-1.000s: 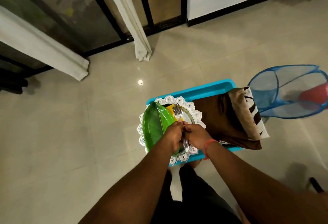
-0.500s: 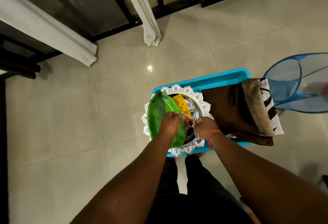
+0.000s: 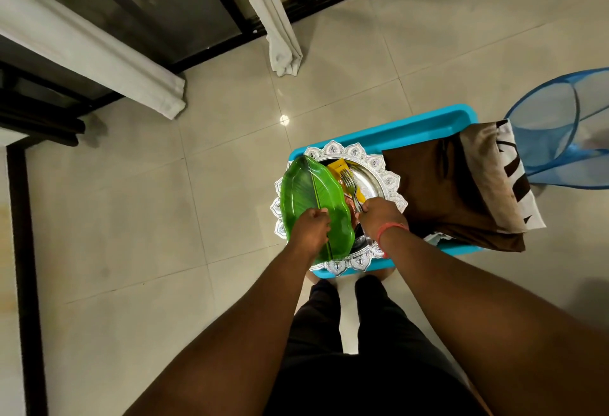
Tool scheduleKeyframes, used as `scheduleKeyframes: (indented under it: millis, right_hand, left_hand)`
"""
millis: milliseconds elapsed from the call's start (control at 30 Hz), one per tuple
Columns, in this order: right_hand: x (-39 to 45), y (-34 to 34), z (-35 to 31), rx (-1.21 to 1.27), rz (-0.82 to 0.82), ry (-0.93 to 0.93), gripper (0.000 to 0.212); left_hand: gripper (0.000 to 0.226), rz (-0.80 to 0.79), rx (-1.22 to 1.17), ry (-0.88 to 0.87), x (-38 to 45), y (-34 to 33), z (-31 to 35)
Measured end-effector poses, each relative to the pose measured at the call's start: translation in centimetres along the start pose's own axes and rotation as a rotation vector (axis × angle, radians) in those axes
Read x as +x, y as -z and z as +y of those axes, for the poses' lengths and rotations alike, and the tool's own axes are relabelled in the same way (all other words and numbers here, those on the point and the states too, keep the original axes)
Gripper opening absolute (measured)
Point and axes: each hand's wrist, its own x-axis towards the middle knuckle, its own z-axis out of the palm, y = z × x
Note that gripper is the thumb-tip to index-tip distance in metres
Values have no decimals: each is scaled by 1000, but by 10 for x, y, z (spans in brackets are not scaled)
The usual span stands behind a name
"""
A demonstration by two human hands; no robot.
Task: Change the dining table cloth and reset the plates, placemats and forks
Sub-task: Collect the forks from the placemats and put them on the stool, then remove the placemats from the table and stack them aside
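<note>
A blue plastic tray [image 3: 428, 123] sits low over the tiled floor in front of me. On it lies a round silver placemat with a scalloped edge [image 3: 346, 152], with a silver plate [image 3: 372, 178] and something yellow [image 3: 337, 166] on top. My left hand [image 3: 311, 227] grips the near part of a green leaf-shaped plate [image 3: 306, 188] tilted over the mat's left side. My right hand [image 3: 379, 216] holds several metal forks [image 3: 349, 183] by their handles, tines pointing away. A folded brown and cream cloth [image 3: 461, 191] lies on the tray's right half.
A blue mesh hamper [image 3: 560, 132] lies on its side to the right of the tray. White curtains [image 3: 276, 20] hang before dark-framed glass doors at the back. A dark furniture edge [image 3: 23, 217] runs along the left. My legs [image 3: 346, 333] stand just behind the tray.
My right hand has shifted from beside the left hand to a grip on the forks' handles. The camera view has drifted, so the tray appears further right.
</note>
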Motion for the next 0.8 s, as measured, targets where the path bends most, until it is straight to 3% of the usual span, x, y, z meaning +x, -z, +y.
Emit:
scheduleKeyframes:
  millis: [333,567,700,800]
  right_hand:
    - [-8,-13,-2,-65,78,-34,21]
    - [-19,-14,-3,-51,158,-32,23]
    - [-35,-10,-3,-23,230,-72,26]
    - [-53,-6,-8,-7,283,-96,22]
  left_hand:
    - [23,-35,51,11,3,23,-4]
    - [20,-86,148,-49,10,32,4]
    - [22,-143,302,-130,5,41,11]
    - [23,-194,557,-309,-1,53,24]
